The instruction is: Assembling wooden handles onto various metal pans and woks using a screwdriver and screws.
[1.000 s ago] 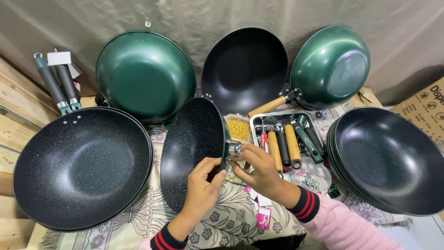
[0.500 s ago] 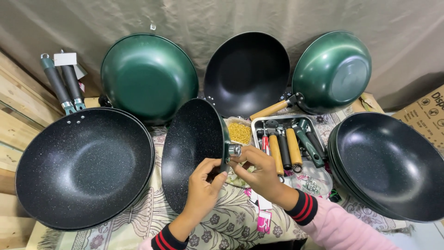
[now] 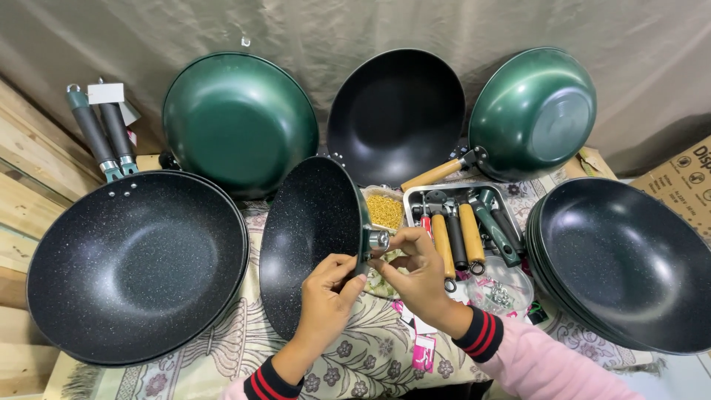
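Fitting a handle mount onto a speckled pan

At far left a big black wok (image 3: 137, 267) lies flat on the tabletop (image 3: 222, 363). The left hand (image 3: 329, 296) pinches the rim of the upright pan (image 3: 311, 244), fingers closed on it. The right hand (image 3: 415, 270) has fingers closed around the silver ferrule (image 3: 378, 239) at the rim. No handle is on yet; loose handles (image 3: 463, 233) wait in the tray (image 3: 415, 194) to the right.

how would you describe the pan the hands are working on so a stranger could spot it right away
Start at the floral cloth in the middle of the table, between the two big flat-lying black woks. The speckled black pan stands there on edge, held by both hands. Unlike its neighbours, it is small, with a metal handle socket at its rim.
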